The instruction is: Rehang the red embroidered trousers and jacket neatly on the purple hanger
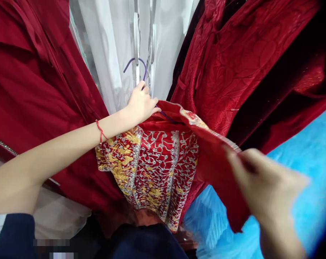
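A red jacket [157, 162] with gold and silver embroidery hangs on a purple hanger [145, 68]. My left hand [141, 102] is closed round the hanger just below its hook, which loops beside a white metal rail fitting [136, 39]. A red string bracelet [99, 131] circles my left wrist. On the right, my right hand [262, 183], blurred, pinches the edge of the jacket's front panel and holds it out, showing the plain red lining [219, 172]. Part of the hanger's arm is hidden inside the collar.
Dark red garments [44, 82] hang on the left. To the right hang a textured red garment [233, 64] and dark velvet ones. White cloth [106, 46] is behind the rail fitting. Blue ruffled fabric [300, 154] fills the lower right.
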`<move>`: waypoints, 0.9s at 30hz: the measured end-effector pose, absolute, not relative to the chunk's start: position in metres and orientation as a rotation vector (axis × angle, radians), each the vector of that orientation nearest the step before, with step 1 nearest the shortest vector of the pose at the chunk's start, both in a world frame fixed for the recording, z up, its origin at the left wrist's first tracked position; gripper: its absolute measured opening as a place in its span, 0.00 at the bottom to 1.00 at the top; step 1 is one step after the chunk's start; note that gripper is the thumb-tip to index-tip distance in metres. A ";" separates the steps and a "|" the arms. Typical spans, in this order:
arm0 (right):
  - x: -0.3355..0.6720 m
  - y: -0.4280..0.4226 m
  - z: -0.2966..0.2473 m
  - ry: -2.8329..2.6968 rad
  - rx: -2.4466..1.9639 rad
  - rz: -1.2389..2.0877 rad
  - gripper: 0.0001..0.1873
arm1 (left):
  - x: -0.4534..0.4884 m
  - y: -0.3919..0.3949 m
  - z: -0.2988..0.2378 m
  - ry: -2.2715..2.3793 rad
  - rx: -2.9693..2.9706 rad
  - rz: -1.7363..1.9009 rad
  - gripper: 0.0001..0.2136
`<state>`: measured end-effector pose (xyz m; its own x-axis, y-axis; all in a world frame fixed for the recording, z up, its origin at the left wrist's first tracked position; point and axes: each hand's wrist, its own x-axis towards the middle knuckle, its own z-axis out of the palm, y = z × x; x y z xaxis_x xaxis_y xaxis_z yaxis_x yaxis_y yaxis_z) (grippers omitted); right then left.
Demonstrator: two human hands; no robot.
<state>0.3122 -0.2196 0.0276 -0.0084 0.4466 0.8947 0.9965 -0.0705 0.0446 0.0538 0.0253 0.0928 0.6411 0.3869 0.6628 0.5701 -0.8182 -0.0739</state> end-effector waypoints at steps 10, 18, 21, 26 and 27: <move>0.183 -0.183 -0.121 -2.008 -1.241 -0.648 0.14 | 0.060 0.031 0.076 -0.750 -2.553 -1.166 0.37; 0.161 -0.124 -0.169 -1.774 -1.365 -0.417 0.07 | 0.054 0.015 0.085 -0.771 -2.441 -0.897 0.25; 0.178 -0.114 -0.202 -1.576 -1.526 -0.375 0.10 | 0.047 0.009 0.077 -0.795 -2.400 -0.840 0.19; 0.197 -0.131 -0.252 -1.522 -1.676 -0.350 0.11 | 0.040 -0.005 0.050 -0.827 -2.330 -0.991 0.21; 0.198 -0.135 -0.259 -1.564 -1.671 -0.341 0.10 | 0.039 -0.012 0.042 -0.838 -2.301 -1.058 0.23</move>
<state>0.1978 -0.1351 -0.2593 0.1981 0.7097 0.6761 0.9268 0.0891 -0.3650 0.0388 -0.0122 0.0423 0.5158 0.3312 0.7901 0.6934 -0.7030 -0.1581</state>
